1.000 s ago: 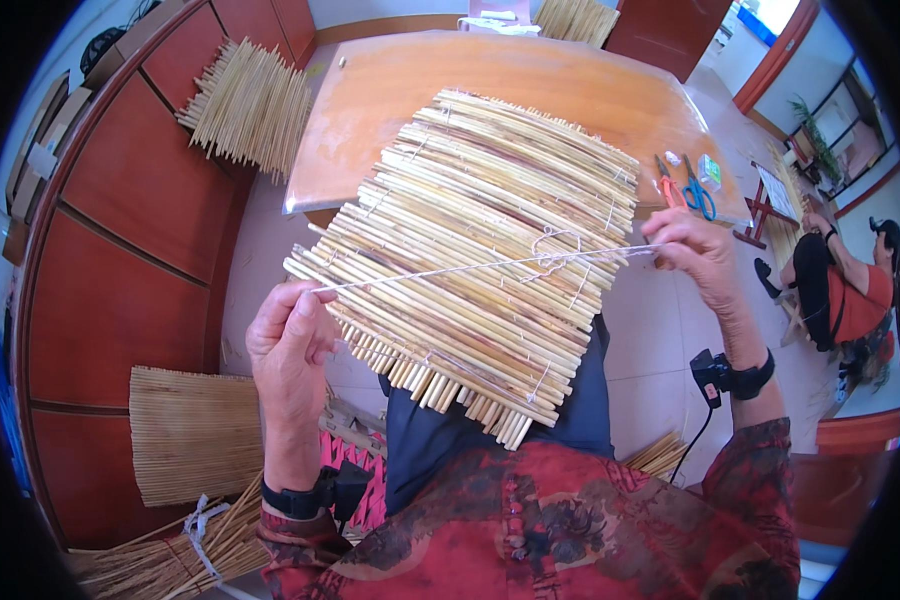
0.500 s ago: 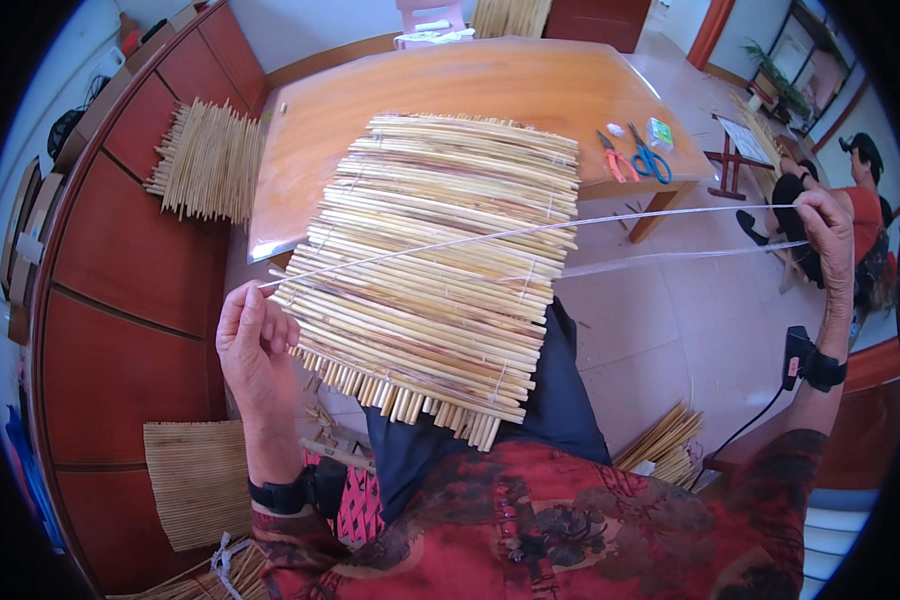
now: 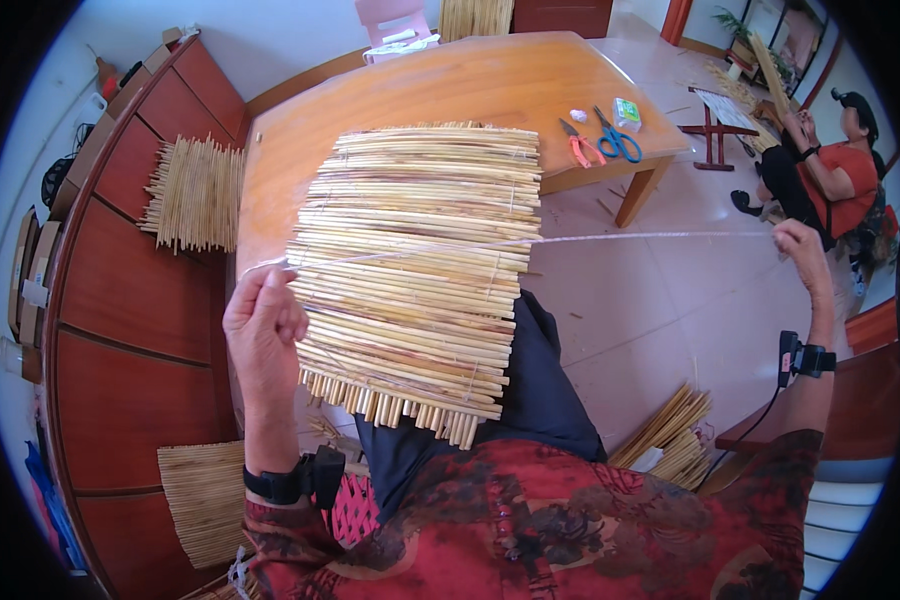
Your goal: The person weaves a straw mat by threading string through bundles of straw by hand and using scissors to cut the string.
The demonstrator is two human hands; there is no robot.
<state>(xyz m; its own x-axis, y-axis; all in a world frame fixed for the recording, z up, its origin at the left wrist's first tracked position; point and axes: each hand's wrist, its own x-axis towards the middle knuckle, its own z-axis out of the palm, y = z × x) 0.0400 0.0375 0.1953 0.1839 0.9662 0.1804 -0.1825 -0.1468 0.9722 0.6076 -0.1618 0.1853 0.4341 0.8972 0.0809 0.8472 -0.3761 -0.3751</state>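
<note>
A mat of pale straw-coloured reed stalks (image 3: 420, 220) rests across my lap and against the table edge, its lower stalk ends jutting out unevenly. A white string (image 3: 660, 236) runs taut across it from side to side. At the mat's left edge, my left hand (image 3: 265, 312) is closed, pinching one end of the string between thumb and fingers. My right hand (image 3: 802, 245) is closed on the string far out to the right, beyond the mat. Thin cross threads show near the mat's right side.
On the orange wooden table (image 3: 300, 110) lie red-handled pliers (image 3: 580, 148), blue-handled scissors (image 3: 618, 140) and a small green-and-white box (image 3: 626, 115). Reed bundles (image 3: 670, 435) lean at right; stacked reeds (image 3: 195, 195) stand by the red cabinet (image 3: 135, 275). A person (image 3: 845, 165) sits at far right, holding reeds.
The string has gone from two spread strands at the right to one taut line. My right hand has moved slightly lower and inward. The view has shifted a little.
</note>
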